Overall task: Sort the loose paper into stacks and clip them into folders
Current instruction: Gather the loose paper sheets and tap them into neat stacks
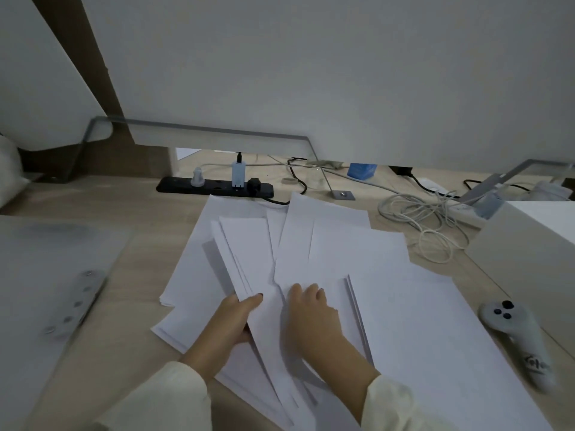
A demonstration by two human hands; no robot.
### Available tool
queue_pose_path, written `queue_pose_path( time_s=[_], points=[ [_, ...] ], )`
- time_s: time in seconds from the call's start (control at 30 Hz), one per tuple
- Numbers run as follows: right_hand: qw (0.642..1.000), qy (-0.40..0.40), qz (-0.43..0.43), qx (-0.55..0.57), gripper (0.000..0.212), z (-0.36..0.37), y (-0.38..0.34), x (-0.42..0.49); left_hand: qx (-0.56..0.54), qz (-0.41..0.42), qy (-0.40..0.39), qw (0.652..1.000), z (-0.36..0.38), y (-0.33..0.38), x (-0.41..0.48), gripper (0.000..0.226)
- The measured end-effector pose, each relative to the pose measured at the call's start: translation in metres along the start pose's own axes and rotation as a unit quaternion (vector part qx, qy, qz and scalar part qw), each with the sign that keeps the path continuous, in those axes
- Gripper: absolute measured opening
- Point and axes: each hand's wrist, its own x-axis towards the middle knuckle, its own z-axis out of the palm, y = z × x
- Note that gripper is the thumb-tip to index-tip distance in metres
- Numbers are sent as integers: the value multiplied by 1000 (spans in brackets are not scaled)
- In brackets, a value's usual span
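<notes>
Loose white paper sheets (326,244) lie fanned and overlapping across the middle of the wooden desk. My left hand (231,321) grips a thin bundle of sheets (249,259) at its near edge, thumb on top. My right hand (314,315) lies flat, fingers together, pressing on sheets just right of that bundle. A thicker stack of paper (435,337) sits to the right of my right hand. A translucent folder (46,259) with a metal clip strip (74,301) lies at the left.
A black power strip (214,185) with plugs sits behind the papers. Tangled white cables (426,219) lie at the back right. A white box (529,237) stands at the right edge, and a white handheld controller (519,337) lies near the thick stack.
</notes>
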Motion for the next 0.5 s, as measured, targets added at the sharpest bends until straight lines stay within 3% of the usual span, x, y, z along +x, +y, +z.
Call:
queue_pose_path(
  time_s=[0.1, 0.2, 0.27, 0.37, 0.5],
  points=[
    [994, 45, -31, 95, 36, -13, 11, -7, -14, -9, -73, 997, 13, 0, -12, 25],
    [953, 22, -31, 302, 40, -27, 31, -11, -30, -19, -123, 992, 29, 0, -20, 24],
    [930, 50, -16, 363, 41, -31, 56, -14, -36, -29, -134, 990, 34, -1, -21, 26],
    [961, 106, 6, 255, 49, -17, 98, -22, -25, -45, -108, 993, 44, -7, -19, 34],
    [976, 95, -3, 197, 63, 13, 113, -35, 9, -18, -29, 999, 67, -19, -22, 39]
  ],
)
